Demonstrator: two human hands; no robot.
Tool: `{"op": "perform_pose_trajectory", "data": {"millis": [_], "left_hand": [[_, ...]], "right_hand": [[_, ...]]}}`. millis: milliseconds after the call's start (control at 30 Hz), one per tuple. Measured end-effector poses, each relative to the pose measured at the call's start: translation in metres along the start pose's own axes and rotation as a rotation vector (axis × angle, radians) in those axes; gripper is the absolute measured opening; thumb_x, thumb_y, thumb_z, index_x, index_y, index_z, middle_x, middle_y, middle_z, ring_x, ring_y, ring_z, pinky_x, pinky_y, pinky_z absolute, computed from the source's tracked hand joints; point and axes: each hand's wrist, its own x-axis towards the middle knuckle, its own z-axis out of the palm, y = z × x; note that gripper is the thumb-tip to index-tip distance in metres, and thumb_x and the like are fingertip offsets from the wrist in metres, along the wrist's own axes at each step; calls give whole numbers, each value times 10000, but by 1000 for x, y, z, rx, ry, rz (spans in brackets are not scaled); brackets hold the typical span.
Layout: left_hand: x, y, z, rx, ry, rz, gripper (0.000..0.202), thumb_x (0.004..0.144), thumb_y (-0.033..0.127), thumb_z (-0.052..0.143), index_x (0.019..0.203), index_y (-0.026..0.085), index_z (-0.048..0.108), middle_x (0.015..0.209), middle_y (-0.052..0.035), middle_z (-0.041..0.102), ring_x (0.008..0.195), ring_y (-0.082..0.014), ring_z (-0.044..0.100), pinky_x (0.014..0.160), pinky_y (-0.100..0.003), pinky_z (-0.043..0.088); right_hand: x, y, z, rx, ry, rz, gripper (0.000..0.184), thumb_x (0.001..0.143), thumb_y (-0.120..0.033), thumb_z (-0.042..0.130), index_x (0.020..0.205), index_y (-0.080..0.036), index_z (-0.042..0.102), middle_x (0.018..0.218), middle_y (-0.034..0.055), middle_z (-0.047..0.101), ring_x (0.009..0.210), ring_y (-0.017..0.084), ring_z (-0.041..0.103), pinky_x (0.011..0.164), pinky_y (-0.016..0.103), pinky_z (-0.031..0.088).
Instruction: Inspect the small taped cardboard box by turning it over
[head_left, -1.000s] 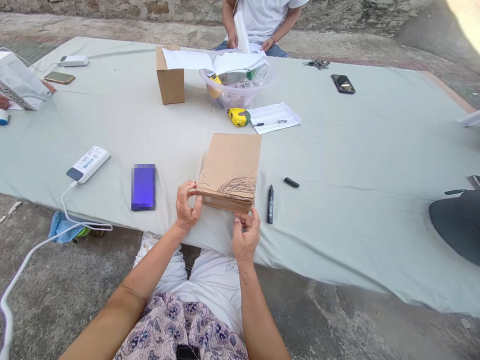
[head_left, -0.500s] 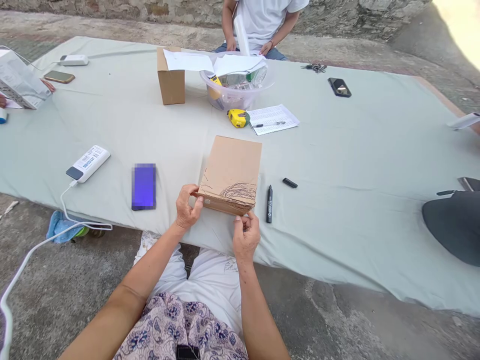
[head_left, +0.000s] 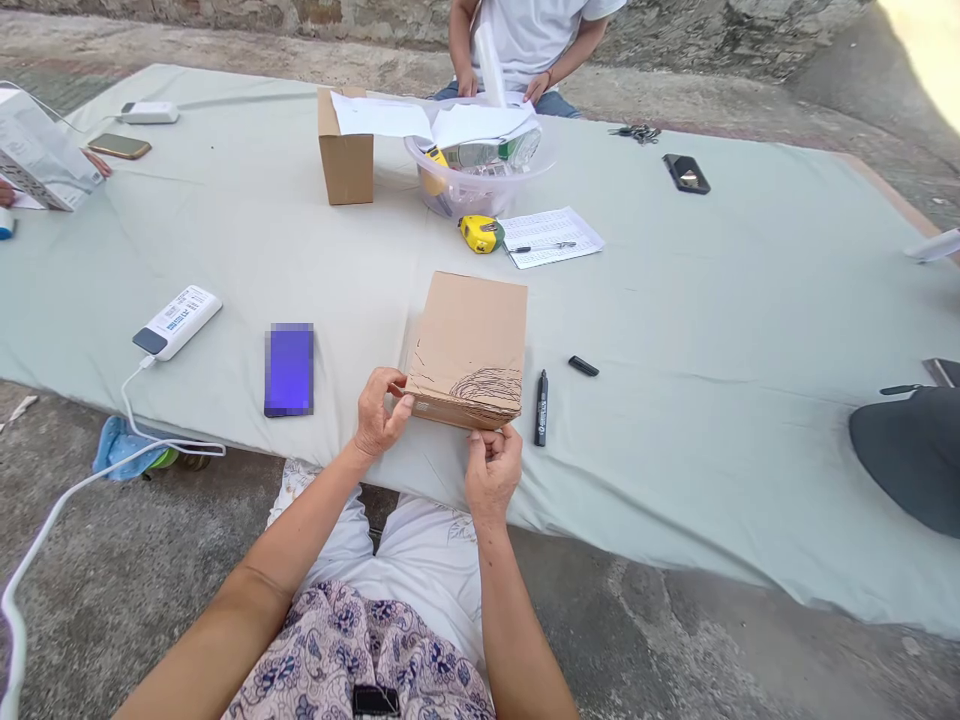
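Head view: I have the cardboard box [head_left: 472,325] on the cloth-covered table [head_left: 697,320], btwn 2 hands. L hand [head_left: 384,412]: thumb & fingers nearly closed on near-L corner. R hand [head_left: 495,470]: curled fingers hold near-R corner; can't tell force. I'd apply light, even pressure; avoid creasing scribbled edge. Uncapped marker [head_left: 541,410] lies just R; wrist clear.
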Motion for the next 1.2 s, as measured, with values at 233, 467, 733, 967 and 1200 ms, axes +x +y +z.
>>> {"op": "perform_pose_trajectory", "data": {"millis": [233, 467, 733, 967, 1200], "left_hand": [[-2, -4, 2, 42, -157, -112, 255, 894, 449, 587, 928, 215, 491, 853, -19, 545, 772, -160, 555, 702, -302, 514], [-3, -6, 2, 65, -169, -128, 253, 856, 408, 653, 946, 219, 510, 880, -24, 583, 801, -167, 598, 723, -310, 549], [-4, -7, 3, 78, -130, -119, 221, 889, 402, 645, 935, 211, 546, 846, -11, 599, 761, -143, 615, 715, -291, 579], [-3, -3, 3, 76, -84, -37, 230, 871, 384, 671, 899, 207, 526, 814, 1, 574, 715, -133, 578, 661, -270, 534], [-1, -3, 3, 38, -128, -82, 255, 866, 418, 642, 905, 211, 499, 840, -5, 547, 736, -139, 535, 664, -276, 500]], "right_hand": [[1, 1, 0, 16, 3, 8, 582, 837, -408, 567, 1334, -119, 473, 768, 19, 670, 737, 188, 631, 736, 322, 488], [2, 6, 0, 30, 4, 31, 556, 834, -433, 574, 1289, -122, 499, 779, 36, 690, 768, 207, 657, 767, 345, 500], [2, 1, -3, -26, -27, 21, 554, 825, -435, 563, 1282, -125, 518, 743, 8, 675, 705, 185, 617, 743, 329, 488], [2, 0, 0, -50, -44, 7, 676, 826, -412, 535, 1412, -95, 421, 777, 16, 680, 711, 187, 622, 727, 329, 488], [1, -2, 0, -59, -35, 7, 655, 810, -372, 537, 1399, -109, 423, 786, 19, 684, 721, 193, 631, 728, 333, 484]]}}
